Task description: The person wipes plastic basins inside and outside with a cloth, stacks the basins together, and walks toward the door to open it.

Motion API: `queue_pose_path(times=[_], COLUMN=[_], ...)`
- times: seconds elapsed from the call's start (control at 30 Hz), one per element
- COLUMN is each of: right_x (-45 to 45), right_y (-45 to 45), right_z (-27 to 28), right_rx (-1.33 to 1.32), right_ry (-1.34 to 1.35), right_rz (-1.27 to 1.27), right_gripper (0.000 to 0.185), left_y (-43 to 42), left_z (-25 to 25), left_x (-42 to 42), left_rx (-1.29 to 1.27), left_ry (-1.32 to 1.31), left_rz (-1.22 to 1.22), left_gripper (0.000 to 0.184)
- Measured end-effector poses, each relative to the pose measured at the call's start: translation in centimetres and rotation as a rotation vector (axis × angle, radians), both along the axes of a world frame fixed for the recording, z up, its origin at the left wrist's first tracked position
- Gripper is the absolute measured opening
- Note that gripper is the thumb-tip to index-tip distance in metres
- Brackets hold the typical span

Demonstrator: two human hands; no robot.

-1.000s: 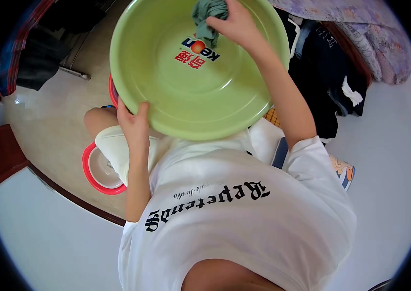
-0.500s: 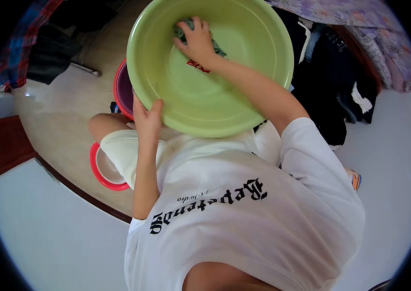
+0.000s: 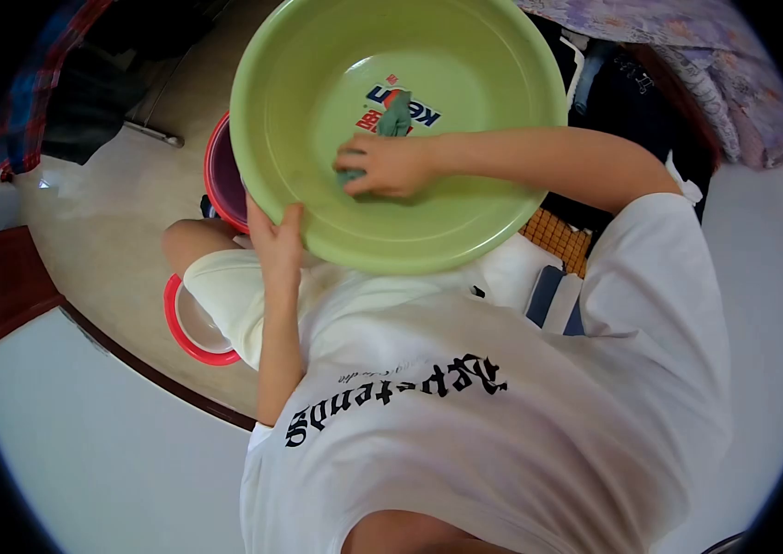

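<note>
A large light green basin with a printed logo on its inside bottom is tilted toward me. My left hand grips its lower left rim, with the thumb on the inner side. Inside the basin, my right hand presses a crumpled green cloth against the lower left of the bottom. Part of the cloth sticks out above the hand across the logo, and the rest is hidden under my fingers.
A red-rimmed purple basin is behind the green one at left. Below it, a red-rimmed white basin rests on the floor. Dark clothes and a floral fabric lie at upper right. Dark garments hang at upper left.
My right hand has moved with the cloth from the top of the basin's inside, over the upper left, down to the lower left. My left hand still holds the rim.
</note>
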State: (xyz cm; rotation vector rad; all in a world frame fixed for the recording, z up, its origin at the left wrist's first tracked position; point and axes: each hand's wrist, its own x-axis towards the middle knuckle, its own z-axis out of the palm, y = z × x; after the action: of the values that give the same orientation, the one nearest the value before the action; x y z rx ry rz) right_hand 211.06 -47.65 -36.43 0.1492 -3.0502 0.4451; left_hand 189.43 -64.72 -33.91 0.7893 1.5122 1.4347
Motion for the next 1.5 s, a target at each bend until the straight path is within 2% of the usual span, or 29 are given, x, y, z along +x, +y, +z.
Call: queue_pose_path(times=[0.03,0.07,0.2,0.27,0.3,0.37,0.43,0.47,0.57,0.67,0.73,0.77,0.83,0.87,0.9,0.97,1.07,1.1,1.17,1.23,1.37,1.5], right_x=[1.1,2.3,3.2,3.0,2.8,1.6,-0.1,-0.7,-1.8,-1.8,-1.9,-1.8,-1.8,-1.8,-1.8,-1.7,-2.2,-2.3,-2.4,-2.6,-2.4,-2.7], right_y=[-0.4,-0.8,-0.8,-0.7,-0.7,-1.0,-0.8,-0.8,-2.9,-5.4,-6.0,-5.9,-5.7,-5.7,-5.9,-6.2,-6.4,-6.5,-6.7,-6.4,-6.5,-6.2], right_z=[0.6,0.9,2.3,2.4,2.9,4.3,3.9,3.5,2.6,0.6,0.9,0.6,-0.3,-0.2,0.0,-0.1,-0.6,-0.5,-1.0,-1.9,-1.4,-1.5], right_rx=[-0.024,-0.048,-0.014,-0.096,-0.097,-0.231,-0.263,-0.297,-0.370,-0.254,-0.202,-0.209,-0.140,-0.138,-0.151,-0.165,-0.117,-0.134,-0.160,-0.159,-0.038,-0.157], right_ry=[-0.107,-0.150,-0.178,-0.126,-0.119,-0.185,-0.202,-0.220,-0.341,-0.298,-0.208,-0.208,-0.116,-0.113,-0.121,-0.129,-0.001,-0.025,-0.056,0.069,0.101,0.055], right_rz=[0.134,0.166,0.114,0.023,0.028,-0.126,-0.111,-0.099,-0.178,-0.183,-0.170,-0.169,-0.111,-0.112,-0.148,-0.183,-0.192,-0.231,-0.272,-0.238,-0.196,-0.215], right_gripper=[0.035,0.031,0.034,0.041,0.041,0.047,0.047,0.047,0.046,0.053,0.060,0.060,0.064,0.064,0.065,0.065,0.066,0.063,0.061,0.059,0.060,0.064], left_y=[0.0,0.1,0.3,0.1,0.3,1.1,1.8,2.0,2.9,3.3,3.3,2.8,2.3,2.0,1.7,1.3,1.2,1.1,0.9,0.6,0.7,0.7], left_z=[0.0,0.4,0.6,2.1,3.1,4.4,4.6,5.0,4.9,2.0,0.4,-0.2,5.1,6.5,7.7,9.6,10.8,10.7,10.4,9.9,9.3,9.3], left_x=[-0.1,-0.4,-0.9,-0.9,-1.1,-3.2,-5.6,-6.5,-7.6,-8.1,-8.1,-8.2,-4.9,-3.9,-3.0,-1.6,-0.4,0.3,1.7,2.7,2.5,2.4], left_rx=[0.019,0.012,0.071,0.043,0.040,-0.085,-0.045,-0.130,-0.271,-0.334,-0.059,-0.066,-0.219,-0.217,-0.154,-0.086,0.214,0.292,0.363,0.066,0.113,0.074], left_ry=[0.051,0.047,0.221,0.366,0.373,0.366,0.418,0.349,0.322,0.327,0.722,0.723,0.740,0.744,1.040,1.335,1.543,1.498,1.438,1.165,1.168,1.162], left_rz=[-0.003,-0.010,-0.003,-0.036,-0.031,-0.144,-0.155,-0.209,-0.298,-0.278,-0.149,-0.152,-0.046,-0.046,0.031,0.113,0.031,-0.111,-0.260,-0.575,-0.458,-0.503], left_gripper=[0.060,0.060,0.054,0.049,0.049,0.054,0.054,0.054,0.057,0.064,0.070,0.070,0.073,0.073,0.070,0.068,0.058,0.047,0.037,0.017,0.009,0.010])
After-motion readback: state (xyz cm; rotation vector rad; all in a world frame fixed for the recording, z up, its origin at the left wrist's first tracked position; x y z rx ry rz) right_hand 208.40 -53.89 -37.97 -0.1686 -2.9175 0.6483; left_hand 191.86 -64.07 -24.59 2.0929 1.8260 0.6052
